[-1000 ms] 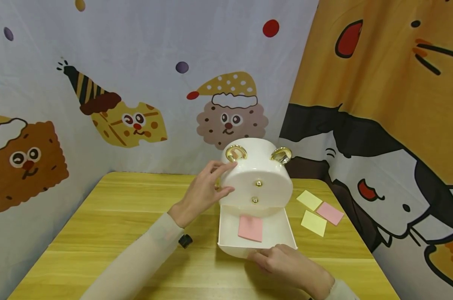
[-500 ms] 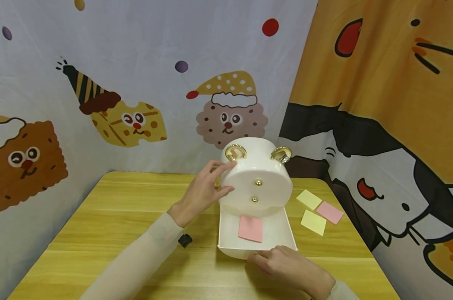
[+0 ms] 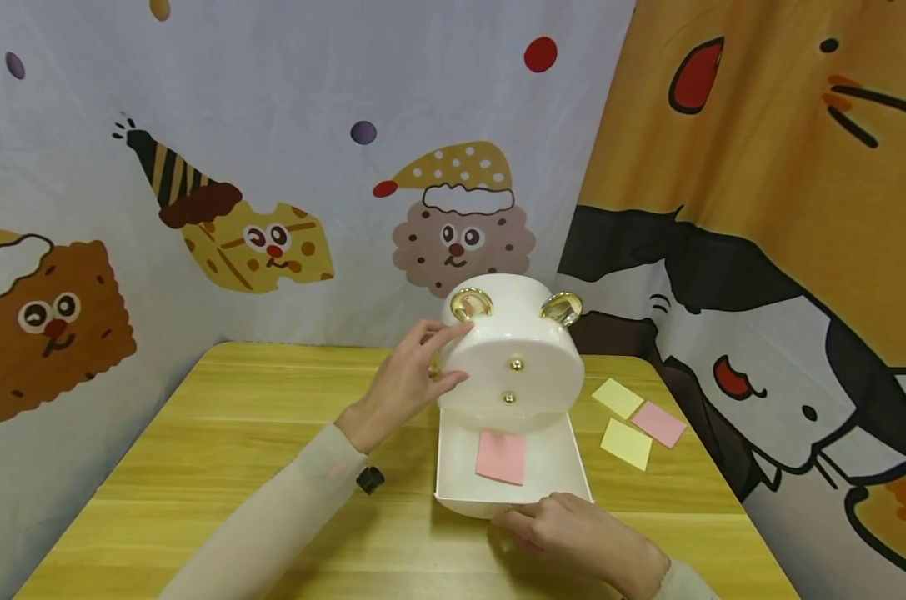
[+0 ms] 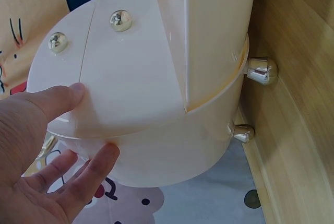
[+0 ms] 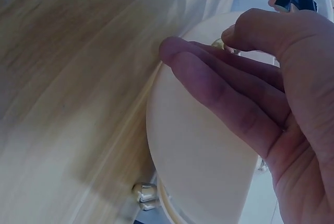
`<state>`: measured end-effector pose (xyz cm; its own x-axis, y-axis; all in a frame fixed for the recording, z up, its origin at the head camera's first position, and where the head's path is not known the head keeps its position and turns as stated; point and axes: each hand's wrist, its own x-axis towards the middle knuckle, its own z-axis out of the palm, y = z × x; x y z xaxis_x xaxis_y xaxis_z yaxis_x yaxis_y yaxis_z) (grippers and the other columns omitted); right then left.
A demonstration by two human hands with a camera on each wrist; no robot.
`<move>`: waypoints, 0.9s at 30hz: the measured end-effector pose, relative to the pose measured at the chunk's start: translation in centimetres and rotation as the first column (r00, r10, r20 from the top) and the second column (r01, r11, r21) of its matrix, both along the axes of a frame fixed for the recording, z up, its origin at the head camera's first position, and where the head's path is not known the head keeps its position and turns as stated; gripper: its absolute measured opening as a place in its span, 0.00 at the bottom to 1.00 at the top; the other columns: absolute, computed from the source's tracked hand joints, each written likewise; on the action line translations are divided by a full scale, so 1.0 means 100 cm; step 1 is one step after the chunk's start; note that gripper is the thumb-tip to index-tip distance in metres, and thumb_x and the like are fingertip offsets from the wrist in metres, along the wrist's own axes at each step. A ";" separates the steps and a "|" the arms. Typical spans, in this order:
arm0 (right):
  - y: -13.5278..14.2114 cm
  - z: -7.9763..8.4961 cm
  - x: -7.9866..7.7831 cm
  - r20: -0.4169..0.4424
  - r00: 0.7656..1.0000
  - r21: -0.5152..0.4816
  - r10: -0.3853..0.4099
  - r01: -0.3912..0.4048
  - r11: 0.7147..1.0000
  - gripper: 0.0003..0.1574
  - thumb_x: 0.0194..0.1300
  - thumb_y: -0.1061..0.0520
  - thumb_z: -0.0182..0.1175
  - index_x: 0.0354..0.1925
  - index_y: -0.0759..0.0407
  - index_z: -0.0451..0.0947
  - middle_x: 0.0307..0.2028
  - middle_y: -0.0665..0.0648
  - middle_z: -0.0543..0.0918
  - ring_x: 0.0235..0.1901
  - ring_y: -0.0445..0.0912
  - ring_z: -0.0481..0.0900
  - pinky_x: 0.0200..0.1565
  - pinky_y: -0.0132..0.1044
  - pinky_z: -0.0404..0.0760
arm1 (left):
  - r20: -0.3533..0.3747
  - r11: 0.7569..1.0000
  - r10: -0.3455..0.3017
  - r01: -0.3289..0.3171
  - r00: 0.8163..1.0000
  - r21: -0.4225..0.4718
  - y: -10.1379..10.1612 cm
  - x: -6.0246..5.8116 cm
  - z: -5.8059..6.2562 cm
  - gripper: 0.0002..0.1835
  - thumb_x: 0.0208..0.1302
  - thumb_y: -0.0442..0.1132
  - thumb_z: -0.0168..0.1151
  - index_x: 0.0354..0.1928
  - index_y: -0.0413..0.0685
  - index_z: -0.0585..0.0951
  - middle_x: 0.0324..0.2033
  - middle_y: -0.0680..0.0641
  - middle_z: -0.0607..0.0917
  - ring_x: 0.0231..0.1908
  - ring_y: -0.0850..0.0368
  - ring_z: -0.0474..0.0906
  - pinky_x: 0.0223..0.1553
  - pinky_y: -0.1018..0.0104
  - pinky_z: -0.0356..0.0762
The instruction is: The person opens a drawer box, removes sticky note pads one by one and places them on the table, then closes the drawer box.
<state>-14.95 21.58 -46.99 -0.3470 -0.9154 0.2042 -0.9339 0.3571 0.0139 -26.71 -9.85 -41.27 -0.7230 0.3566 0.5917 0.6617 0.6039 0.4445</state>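
A white round storage box with two gold ears stands on the table, its bottom drawer pulled out toward me. Inside that drawer lies a pink sticky note. My left hand holds the box by its left edge; in the left wrist view, the thumb lies on the front face and the other fingers are at the curved side. Low at the drawer's front, my right hand pinches a gold knob between thumb and fingers, which mostly hide it.
To the right of the box, two yellow sticky notes and a pink one lie on the wooden table. Gold feet show under the box. Cartoon-printed curtains hang behind and on both sides.
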 end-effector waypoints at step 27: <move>-0.007 0.028 -0.013 -0.100 0.991 -0.244 0.086 -0.108 0.964 0.30 0.55 0.65 0.87 0.55 0.47 0.91 0.33 0.38 0.88 0.25 0.24 0.69 0.32 0.11 0.71 | 0.002 1.000 0.000 0.000 1.000 0.006 0.000 0.000 0.001 0.42 0.75 0.43 0.84 0.86 0.59 0.77 0.66 0.39 0.82 0.37 0.46 0.91 0.37 0.71 0.90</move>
